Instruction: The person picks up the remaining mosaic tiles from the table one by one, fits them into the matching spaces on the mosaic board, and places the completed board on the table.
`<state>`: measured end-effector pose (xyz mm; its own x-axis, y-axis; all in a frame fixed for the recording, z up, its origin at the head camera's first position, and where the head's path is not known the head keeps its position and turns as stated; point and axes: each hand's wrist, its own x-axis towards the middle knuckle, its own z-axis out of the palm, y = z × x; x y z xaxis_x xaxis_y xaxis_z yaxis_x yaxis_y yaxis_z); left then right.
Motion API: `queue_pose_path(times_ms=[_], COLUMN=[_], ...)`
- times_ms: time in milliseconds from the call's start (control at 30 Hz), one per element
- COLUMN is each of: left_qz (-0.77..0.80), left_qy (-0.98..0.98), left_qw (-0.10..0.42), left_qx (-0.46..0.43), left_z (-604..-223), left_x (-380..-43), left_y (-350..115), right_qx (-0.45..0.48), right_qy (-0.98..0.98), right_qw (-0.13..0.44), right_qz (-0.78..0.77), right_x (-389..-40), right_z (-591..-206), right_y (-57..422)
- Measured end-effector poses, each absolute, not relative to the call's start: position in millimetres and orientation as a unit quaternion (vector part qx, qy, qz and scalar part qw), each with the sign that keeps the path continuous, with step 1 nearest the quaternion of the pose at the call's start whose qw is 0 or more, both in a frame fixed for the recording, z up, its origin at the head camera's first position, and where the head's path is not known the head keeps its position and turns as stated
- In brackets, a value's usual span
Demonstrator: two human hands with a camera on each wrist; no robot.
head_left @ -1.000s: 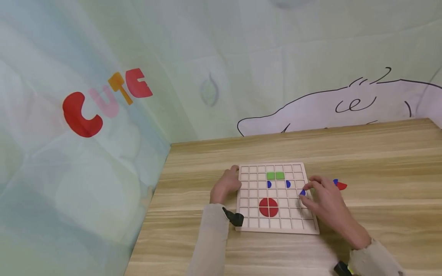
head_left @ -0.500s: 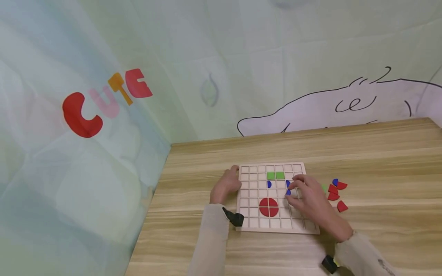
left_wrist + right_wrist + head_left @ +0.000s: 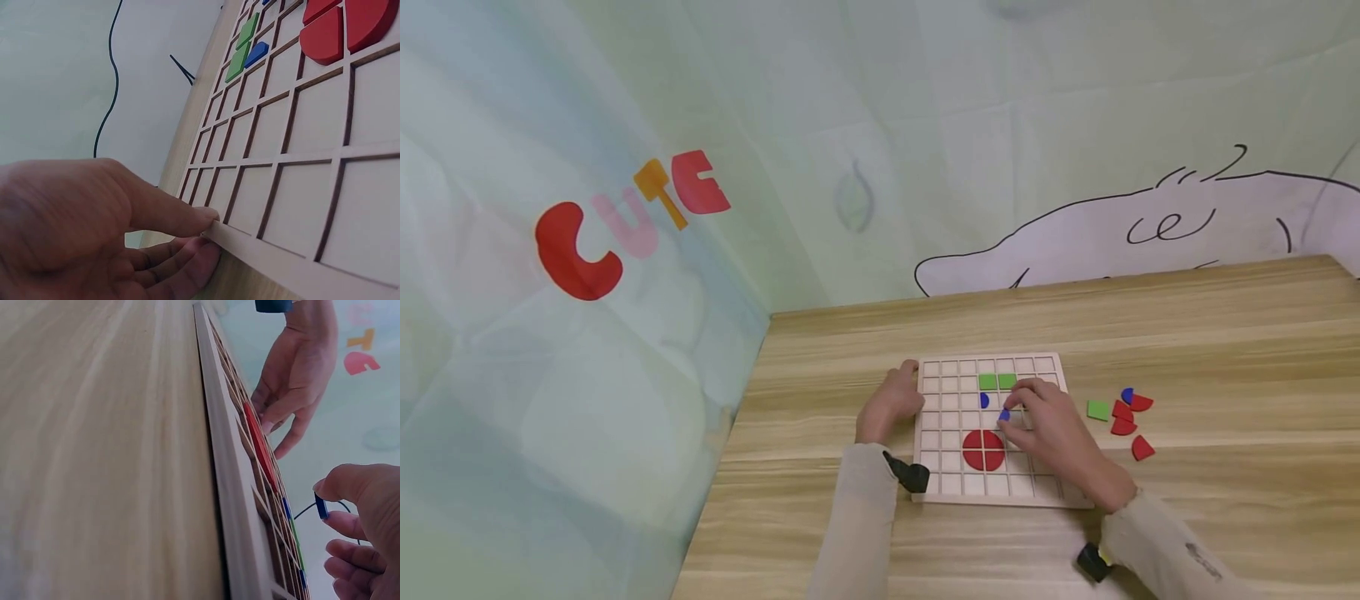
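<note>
A square wooden grid board (image 3: 1037, 485) lies on the table. My left hand (image 3: 891, 404) grips its left edge; in the left wrist view the thumb presses on the rim and the other fingers are curled against the edge below. Between thumb and index finger, my right hand (image 3: 1060, 437) pinches a small blue half-round piece (image 3: 321, 505), just above the middle cells. On the board sit two green squares (image 3: 987, 382), a blue half-round piece (image 3: 984, 401) under them and red quarter pieces (image 3: 973, 460) forming a circle. My right hand hides the cells beneath it.
Right of the board, a green square (image 3: 1097, 410), another blue piece (image 3: 1127, 396) and several red quarter pieces (image 3: 1142, 448) lie loose on the wooden table (image 3: 1240, 367). A printed cloth wall (image 3: 865, 200) stands behind and to the left.
My right hand has moved left across the board with the blue half-round piece, uncovering the loose pieces on the right and covering a blue piece on the board. My left hand has stayed put.
</note>
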<state>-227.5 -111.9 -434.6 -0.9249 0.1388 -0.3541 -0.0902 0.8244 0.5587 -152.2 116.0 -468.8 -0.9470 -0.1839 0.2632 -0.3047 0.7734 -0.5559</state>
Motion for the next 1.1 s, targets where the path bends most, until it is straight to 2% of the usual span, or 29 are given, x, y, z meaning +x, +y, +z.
queue_pose_path(times_ms=[233, 1100], left_qz=[0.298, 0.300], left_qy=[0.935, 0.934], left_qw=[0.190, 0.192], left_qx=[0.014, 0.018], left_z=[-434.4, -434.8], left_x=[-226.9, -226.7], left_y=[-112.1, -112.5], right_qx=[0.134, 0.195], right_qy=[-0.938, -0.944], right_qw=[0.086, 0.098], right_qz=[0.309, 0.246], right_x=[-157.3, -168.2], right_z=[-469.9, -476.5], right_y=[107.5, 99.3])
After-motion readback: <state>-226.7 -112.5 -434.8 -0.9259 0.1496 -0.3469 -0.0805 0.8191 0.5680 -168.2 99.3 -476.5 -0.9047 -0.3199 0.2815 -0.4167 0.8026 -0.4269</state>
